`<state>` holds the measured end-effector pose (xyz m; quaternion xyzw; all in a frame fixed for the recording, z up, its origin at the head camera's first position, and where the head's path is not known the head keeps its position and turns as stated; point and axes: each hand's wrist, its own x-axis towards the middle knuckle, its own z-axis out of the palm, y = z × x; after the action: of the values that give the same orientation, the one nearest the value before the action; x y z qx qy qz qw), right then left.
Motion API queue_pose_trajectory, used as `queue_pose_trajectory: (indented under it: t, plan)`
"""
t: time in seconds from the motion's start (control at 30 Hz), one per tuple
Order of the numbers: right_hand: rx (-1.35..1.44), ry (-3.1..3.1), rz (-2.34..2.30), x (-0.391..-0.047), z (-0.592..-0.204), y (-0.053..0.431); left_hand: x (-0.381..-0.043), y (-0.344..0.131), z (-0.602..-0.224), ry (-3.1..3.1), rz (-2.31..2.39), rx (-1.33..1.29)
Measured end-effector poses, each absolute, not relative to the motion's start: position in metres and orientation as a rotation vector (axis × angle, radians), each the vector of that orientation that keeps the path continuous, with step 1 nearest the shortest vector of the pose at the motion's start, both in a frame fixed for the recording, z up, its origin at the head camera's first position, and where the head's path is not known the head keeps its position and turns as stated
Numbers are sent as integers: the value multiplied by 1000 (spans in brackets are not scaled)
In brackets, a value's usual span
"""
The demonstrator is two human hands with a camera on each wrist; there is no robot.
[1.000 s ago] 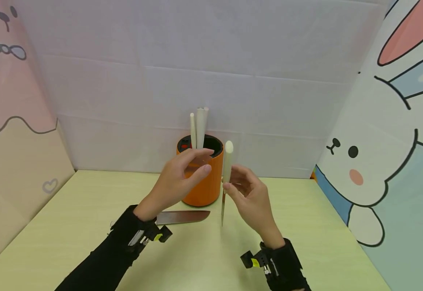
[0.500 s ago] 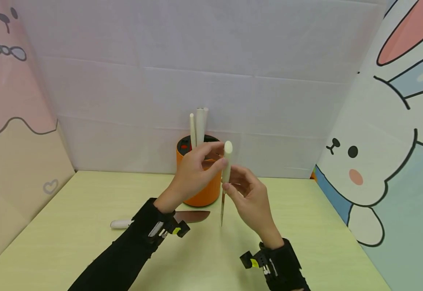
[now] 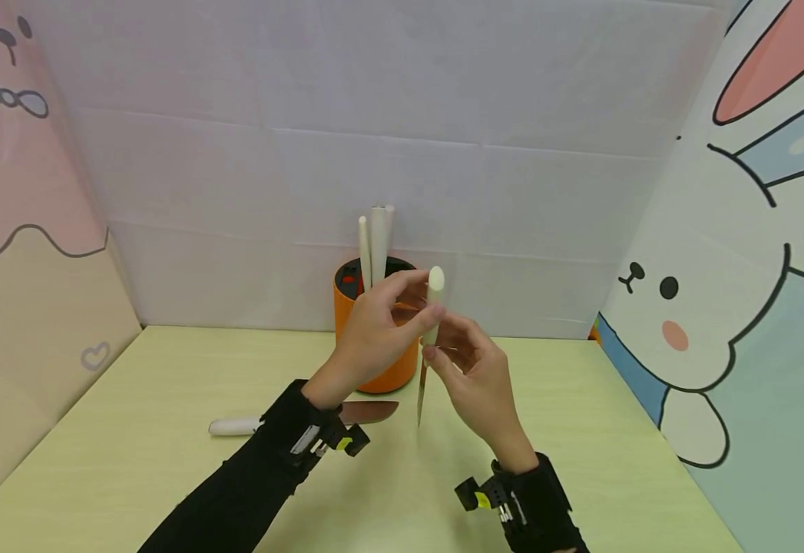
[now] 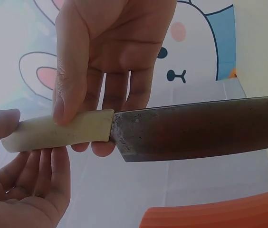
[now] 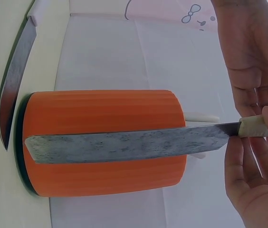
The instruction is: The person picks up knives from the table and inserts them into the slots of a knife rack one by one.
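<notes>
Knife (image 4: 143, 132) hangs blade-down beside the orange holder (image 3: 343, 311), above the tabletop (image 3: 97, 461); your left hand (image 3: 382, 326) and right hand (image 3: 472, 376) both pinch its pale handle (image 4: 84, 127).

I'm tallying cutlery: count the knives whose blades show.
2: a blade-down knife pinched by left hand and right hand; a lying knife on the table before the orange holder. More may be hidden below the holder's white handles.

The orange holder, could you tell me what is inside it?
Three pale handles rise from the orange holder. Whatever continues below them is hidden inside; in the head view, the left hand also covers part of the opening.
</notes>
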<state>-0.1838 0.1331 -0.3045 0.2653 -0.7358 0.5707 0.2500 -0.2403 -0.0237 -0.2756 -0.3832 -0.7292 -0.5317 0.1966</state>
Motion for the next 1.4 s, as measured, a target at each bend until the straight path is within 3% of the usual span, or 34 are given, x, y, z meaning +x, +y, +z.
queue_pose_trajectory:
  t: [0.6,0.93,1.4]
  plan:
    - [757,-1977,1568,-184,-304,132,-240,-30,-266,-2072,-1484,-1111]
    - [774,-1980,1547,-181,-301,133,-215,-39,-226,-2124,-1465,-1073]
    - [737,-1994,1536,-183,-302,137,-222,-68,-186,-2173,-1370,-981]
